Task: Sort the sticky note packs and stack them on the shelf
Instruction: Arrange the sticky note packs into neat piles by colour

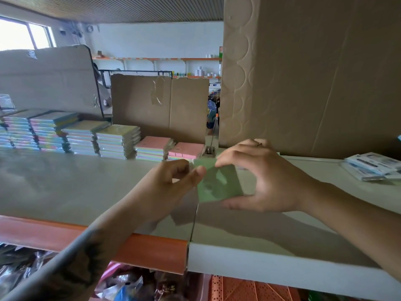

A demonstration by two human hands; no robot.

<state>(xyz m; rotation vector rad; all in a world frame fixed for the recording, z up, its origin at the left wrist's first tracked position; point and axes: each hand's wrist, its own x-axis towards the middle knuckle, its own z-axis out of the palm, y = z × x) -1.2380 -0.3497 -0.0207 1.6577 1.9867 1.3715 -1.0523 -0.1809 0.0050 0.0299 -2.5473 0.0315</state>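
Note:
A green sticky note pack (219, 183) in clear wrap is held just above the grey shelf (65, 187), between both hands. My left hand (173, 181) pinches its left edge with thumb and fingers. My right hand (264, 179) grips the right side, fingers curled over the top edge and thumb under the bottom. Behind them, along the back of the shelf, stand several stacks of pastel packs (54, 133), and two lower stacks topped with pink (169, 148).
A large cardboard box (314, 72) stands on the shelf at the right, with cardboard sheets (160, 105) behind the stacks. Flat white-and-blue packets (373, 166) lie at the far right. The shelf's orange front rail (86, 240) runs below, over bagged goods.

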